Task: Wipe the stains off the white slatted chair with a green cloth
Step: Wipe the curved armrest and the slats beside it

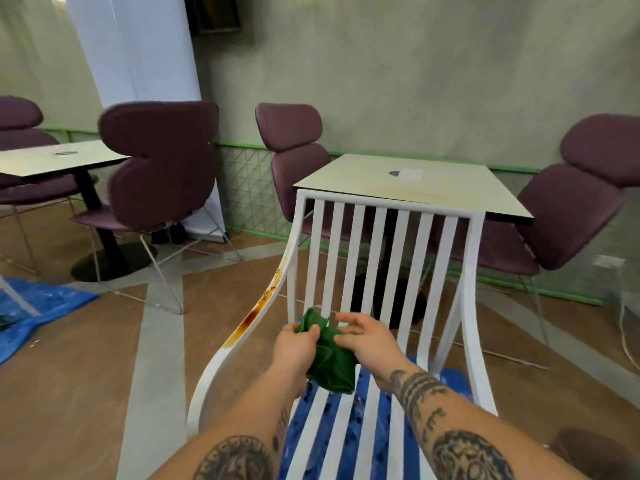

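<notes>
Purple chairs (162,161) stand beside two pale tables (398,192), blue tarp (38,310) at left.

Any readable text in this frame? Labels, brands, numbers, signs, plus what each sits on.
None readable.
Pale sticker on the near table: blurred, no letters legible.
Small mark on the far table: too small to read.
Dark frame on the wall: nothing legible.
White banner, green cloth, white slatted chair: no print visible.
Forearm tattoos: patterns only, no lettering made out.
</notes>
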